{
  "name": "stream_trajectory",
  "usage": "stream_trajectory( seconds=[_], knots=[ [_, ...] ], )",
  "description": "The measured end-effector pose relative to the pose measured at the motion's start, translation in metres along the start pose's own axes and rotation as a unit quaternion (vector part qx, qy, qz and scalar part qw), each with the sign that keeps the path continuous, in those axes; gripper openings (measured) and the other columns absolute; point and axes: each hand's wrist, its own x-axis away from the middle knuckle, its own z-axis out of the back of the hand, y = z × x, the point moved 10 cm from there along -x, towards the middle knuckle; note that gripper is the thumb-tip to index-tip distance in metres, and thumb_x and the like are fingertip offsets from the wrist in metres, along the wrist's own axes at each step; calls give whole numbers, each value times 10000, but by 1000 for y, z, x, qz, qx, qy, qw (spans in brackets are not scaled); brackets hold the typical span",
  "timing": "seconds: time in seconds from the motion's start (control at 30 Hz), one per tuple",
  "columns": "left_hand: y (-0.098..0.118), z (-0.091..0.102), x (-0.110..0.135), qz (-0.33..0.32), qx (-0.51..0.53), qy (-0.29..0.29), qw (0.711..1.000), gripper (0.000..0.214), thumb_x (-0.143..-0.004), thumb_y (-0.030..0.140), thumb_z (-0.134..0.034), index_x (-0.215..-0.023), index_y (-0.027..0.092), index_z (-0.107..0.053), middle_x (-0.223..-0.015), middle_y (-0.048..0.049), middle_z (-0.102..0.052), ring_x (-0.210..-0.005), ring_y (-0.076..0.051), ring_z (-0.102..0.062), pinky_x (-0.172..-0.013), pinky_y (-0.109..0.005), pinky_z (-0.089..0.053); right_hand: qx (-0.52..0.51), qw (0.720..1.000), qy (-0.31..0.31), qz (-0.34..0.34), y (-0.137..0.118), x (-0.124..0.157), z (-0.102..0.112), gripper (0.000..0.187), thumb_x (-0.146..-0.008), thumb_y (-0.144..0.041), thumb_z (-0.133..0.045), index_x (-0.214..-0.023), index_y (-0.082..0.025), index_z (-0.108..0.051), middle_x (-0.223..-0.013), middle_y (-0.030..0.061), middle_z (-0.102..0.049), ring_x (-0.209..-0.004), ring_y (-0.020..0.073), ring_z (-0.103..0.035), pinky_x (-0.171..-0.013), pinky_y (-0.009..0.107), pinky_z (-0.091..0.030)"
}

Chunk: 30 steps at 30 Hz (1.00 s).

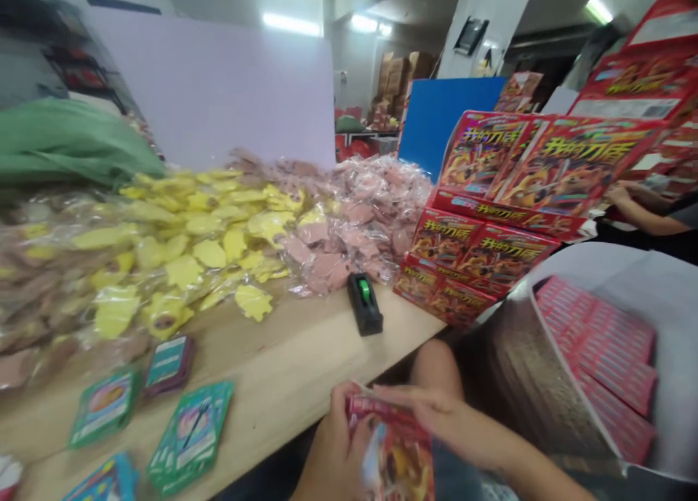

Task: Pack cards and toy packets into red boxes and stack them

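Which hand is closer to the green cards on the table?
Left. The left hand holds the red packet to the right of the green cards. The right hand grips the packet's other side, farther from them.

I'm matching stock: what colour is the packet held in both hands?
Mostly red with yellow printed artwork. The packet shows best in the head view.

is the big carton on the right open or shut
Open: the carton has its flap standing up, and rows of pink packs show inside.
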Motion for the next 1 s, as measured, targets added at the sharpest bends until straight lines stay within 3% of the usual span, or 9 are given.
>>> stream_trajectory(
  seconds=[0.07, 0.17, 0.37, 0.57, 0.7, 0.8, 0.9, 0.97, 1.0],
  knots=[
    [-8, -1, -1, 18, 34, 17, 999, 359, -837, 325, -428, -1141, 174, -313, -953, -80, -624, -876, -199, -595, -799, -339, -451, 106, 994, -16, 7, -8, -4, -4, 426, -835, -479, -440, -1114, -206, -610, -1133, 83, -603, -1058, 231, -524, -927, 365, -380],
    [-13, -3, 2, 14, 72, 19, 997, 534, -832, 317, -445, -1266, 181, -164, -1003, -82, -618, -907, -194, -593, -830, -349, -438, 165, 986, 28, -12, -16, -11, -2, 359, -812, -408, -516, -1111, -233, -610, -1041, 63, -642, -945, 210, -573, -856, 337, -429],
    [-11, -3, 8, -16, 93, -38, 995, 545, -846, 293, -453, -1291, 171, -163, -1034, -100, -605, -919, -199, -588, -840, -354, -437, 50, 994, 25, -89, -5, -14, -12, 391, -766, -400, -579, -1098, -197, -618, -897, 57, -683, -788, 179, -615, -702, 277, -478],
    [-9, 2, 12, -14, 89, -69, 994, 621, -843, 267, -472, -1335, 163, -107, -1107, -107, -570, -976, -194, -562, -876, -326, -420, 34, 991, -41, -120, -5, -19, -21, 340, -785, -366, -562, -1088, -224, -622, -921, 39, -686, -841, 178, -620, -771, 294, -469],
    [-13, 2, 17, -36, 68, -61, 995, 679, -853, 266, -448, -1376, 166, -26, -1113, -98, -564, -1046, -196, -521, -932, -348, -383, 157, 978, -113, -80, -29, -17, -41, 370, -862, -352, -430, -1201, -245, -529, -1064, 45, -638, -989, 208, -572, -874, 354, -432],
    [-12, 3, 17, -43, 77, -53, 995, 725, -817, 257, -515, -1384, 182, -70, -1231, -105, -481, -1110, -195, -469, -971, -340, -355, 273, 953, -131, -29, -40, -5, -58, 448, -846, -347, -464, -1284, -257, -428, -1289, 74, -479, -1169, 237, -441, -984, 388, -335],
    [14, 12, 12, -71, 69, -116, 988, 699, -742, 219, -615, -1346, 228, -263, -1246, -72, -470, -1059, -189, -503, -913, -292, -410, 332, 941, -57, 34, -40, 2, -51, 477, -816, -367, -506, -1273, -243, -446, -1334, 103, -415, -1213, 250, -386, -1002, 403, -313],
    [42, 31, 6, -131, -17, -164, 978, 534, -778, 215, -570, -1280, 280, -399, -1065, -30, -569, -901, -163, -562, -797, -269, -463, 315, 938, 100, 108, -47, 0, -10, 404, -844, -418, -424, -1193, -232, -507, -1153, 116, -550, -1059, 228, -522, -908, 385, -417],
    [54, 48, 1, -168, -80, -151, 971, 453, -813, 212, -518, -1251, 300, -441, -974, -20, -585, -846, -154, -565, -760, -267, -468, 308, 917, 209, 143, -51, 1, 22, 394, -858, -441, -369, -1155, -227, -516, -1047, 108, -586, -957, 214, -569, -842, 372, -461]
  ],
)
